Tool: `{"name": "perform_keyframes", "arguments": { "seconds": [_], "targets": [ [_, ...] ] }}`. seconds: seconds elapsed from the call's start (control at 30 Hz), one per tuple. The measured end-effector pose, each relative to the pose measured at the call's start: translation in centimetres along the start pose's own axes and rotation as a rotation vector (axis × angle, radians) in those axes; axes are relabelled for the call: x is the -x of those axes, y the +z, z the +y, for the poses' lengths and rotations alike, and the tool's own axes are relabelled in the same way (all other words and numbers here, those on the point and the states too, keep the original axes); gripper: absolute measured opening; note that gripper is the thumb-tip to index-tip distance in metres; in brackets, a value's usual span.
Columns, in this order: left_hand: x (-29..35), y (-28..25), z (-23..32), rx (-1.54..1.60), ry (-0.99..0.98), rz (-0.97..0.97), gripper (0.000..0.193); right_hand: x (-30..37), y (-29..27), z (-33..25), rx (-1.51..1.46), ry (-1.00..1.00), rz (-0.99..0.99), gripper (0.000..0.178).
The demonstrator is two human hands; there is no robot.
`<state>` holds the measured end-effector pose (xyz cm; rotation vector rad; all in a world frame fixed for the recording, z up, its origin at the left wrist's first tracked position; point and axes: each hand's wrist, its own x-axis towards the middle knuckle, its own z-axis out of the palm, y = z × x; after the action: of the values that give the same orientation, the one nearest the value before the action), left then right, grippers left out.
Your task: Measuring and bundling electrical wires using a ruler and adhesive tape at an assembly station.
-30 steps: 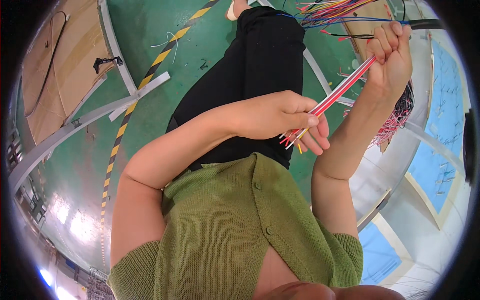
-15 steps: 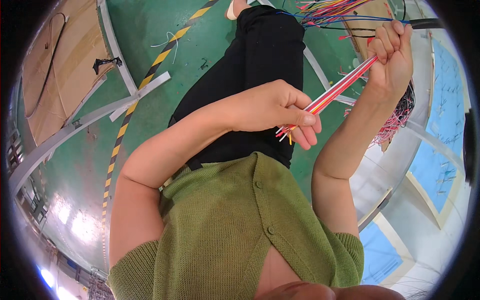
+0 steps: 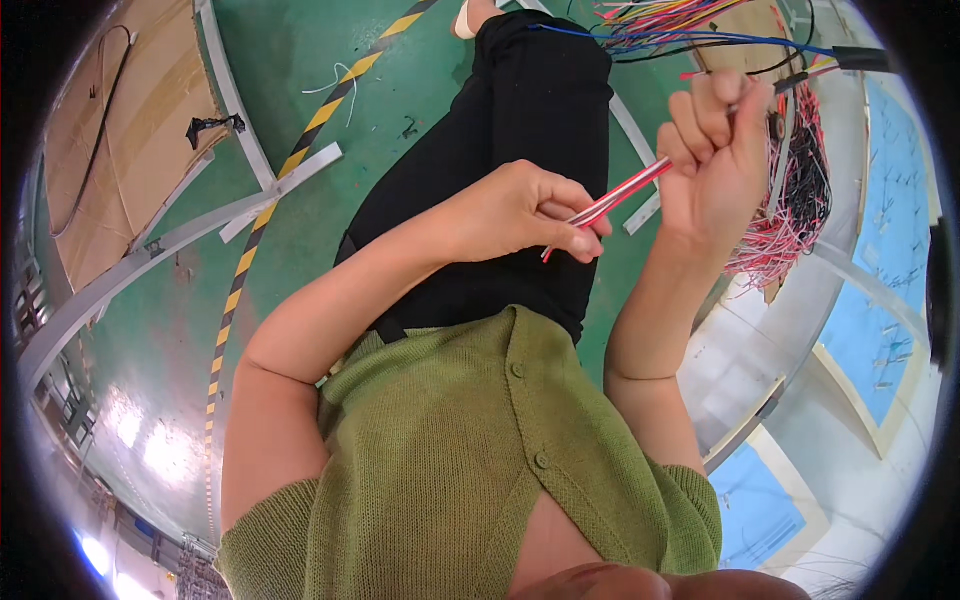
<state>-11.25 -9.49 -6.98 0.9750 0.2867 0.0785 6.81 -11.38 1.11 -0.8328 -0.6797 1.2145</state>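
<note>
A thin bundle of red and white wires (image 3: 628, 190) runs slantwise between my two hands. My left hand (image 3: 545, 215) is closed around its lower end, with thumb and fingers together, and a few short tips stick out below. Higher up and to the right, my right hand (image 3: 715, 145) grips the same bundle in curled fingers. Past my right fingers a short black sleeve (image 3: 790, 83) shows, then a bit of yellow and pink wire leading to a thicker black sleeve (image 3: 862, 59). Blue wires (image 3: 690, 40) stretch left from that thicker sleeve.
A heap of red, black and white wires (image 3: 785, 210) hangs to the right of my right forearm. Several coloured wires (image 3: 660, 20) lie at the top. Blue boards (image 3: 890, 260) stand at the right. Cardboard (image 3: 150, 110) and a metal frame (image 3: 235, 90) are at the left.
Both hands have moved left, my right one farther and slightly down, drawing the wires along. The short black sleeve beyond my right hand now shows. Yellow tips below my left hand are no longer seen.
</note>
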Motion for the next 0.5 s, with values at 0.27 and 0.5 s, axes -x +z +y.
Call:
{"name": "perform_keyframes", "arguments": {
  "seconds": [0.27, 0.5],
  "targets": [
    [1.6, -1.6, -0.9, 0.027, 0.220, 0.109, 0.036, -0.1, -0.6, -0.6, -0.025, 0.008, 0.028, 0.031],
    [2.9, -0.5, 0.1, -0.636, 0.436, 0.431, 0.010, -0.2, -1.0, -0.5, -0.012, 0.026, 0.058, 0.033]
  ]
}}
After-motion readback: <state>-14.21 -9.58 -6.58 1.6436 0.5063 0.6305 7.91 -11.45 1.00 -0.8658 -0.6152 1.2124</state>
